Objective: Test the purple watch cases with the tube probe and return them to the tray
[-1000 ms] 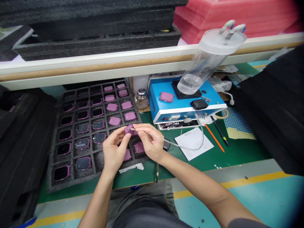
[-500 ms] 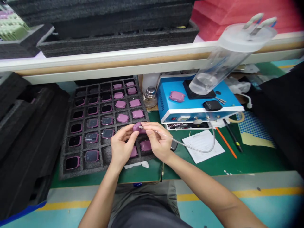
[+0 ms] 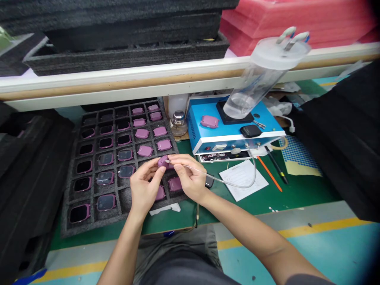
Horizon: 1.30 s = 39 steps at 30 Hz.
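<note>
My left hand [image 3: 143, 187] pinches a small purple watch body [image 3: 162, 161] above the near right corner of a dark foam tray [image 3: 92, 219]. My right hand [image 3: 187, 176] pinches the tip of a thin clear tube [image 3: 234, 183] and presses it against that watch body. The tube curves back to a blue machine [image 3: 231, 134]. The tray's cells hold several purple watch bodies, some face up with dark screens, some face down.
On the blue machine lie a purple watch body [image 3: 209, 121], a black one [image 3: 249, 130] and a tilted clear canister [image 3: 261, 75]. A small glass bottle [image 3: 178, 123], a paper sheet [image 3: 243, 179], an orange pencil [image 3: 268, 167] and black foam stacks surround the green mat.
The view swung left and back again. Both hands keep the same hold on the watch body and tube tip.
</note>
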Motion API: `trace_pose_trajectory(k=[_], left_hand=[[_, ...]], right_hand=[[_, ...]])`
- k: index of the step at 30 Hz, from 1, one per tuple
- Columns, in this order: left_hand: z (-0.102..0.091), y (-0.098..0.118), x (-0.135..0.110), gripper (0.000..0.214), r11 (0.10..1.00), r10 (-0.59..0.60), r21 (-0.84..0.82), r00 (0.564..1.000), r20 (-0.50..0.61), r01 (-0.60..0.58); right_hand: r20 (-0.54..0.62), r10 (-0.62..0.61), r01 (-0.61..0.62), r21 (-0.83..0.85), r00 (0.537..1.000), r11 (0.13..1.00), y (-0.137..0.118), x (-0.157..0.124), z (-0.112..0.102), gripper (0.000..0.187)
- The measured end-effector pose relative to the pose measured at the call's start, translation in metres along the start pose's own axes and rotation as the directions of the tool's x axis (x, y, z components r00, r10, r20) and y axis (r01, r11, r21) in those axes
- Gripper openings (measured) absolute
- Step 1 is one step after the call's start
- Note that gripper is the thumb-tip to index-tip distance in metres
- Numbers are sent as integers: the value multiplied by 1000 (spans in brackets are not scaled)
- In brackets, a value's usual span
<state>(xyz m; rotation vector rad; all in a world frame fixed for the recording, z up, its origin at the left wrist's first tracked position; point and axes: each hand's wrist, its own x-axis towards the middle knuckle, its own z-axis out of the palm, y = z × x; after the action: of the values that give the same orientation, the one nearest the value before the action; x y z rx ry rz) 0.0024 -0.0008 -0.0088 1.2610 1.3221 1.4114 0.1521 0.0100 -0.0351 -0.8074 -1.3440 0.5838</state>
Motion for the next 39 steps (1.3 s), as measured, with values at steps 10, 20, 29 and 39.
trace_pose_trajectory(k=[10,20,29,39], left_hand=[[-12,-4,3,38,994,-17,-106,994,112,29],[-12,-6,-3,35,998,15,-64,987,161,-5],[-11,-1,-7,28,998,43,-43,988,150,-37],[-36,21,-22,23,995,43,95,998,-50,-38]], right_hand=[[149,275,-255,-137,950,957,-3,4,-6,16],[197,243,-217,-146,950,965,-9,10,-12,13],[279,373,-331,-187,885,925,-7,13,-22,13],[175,598,-551,-254,782,795,-16,26,-6,22]])
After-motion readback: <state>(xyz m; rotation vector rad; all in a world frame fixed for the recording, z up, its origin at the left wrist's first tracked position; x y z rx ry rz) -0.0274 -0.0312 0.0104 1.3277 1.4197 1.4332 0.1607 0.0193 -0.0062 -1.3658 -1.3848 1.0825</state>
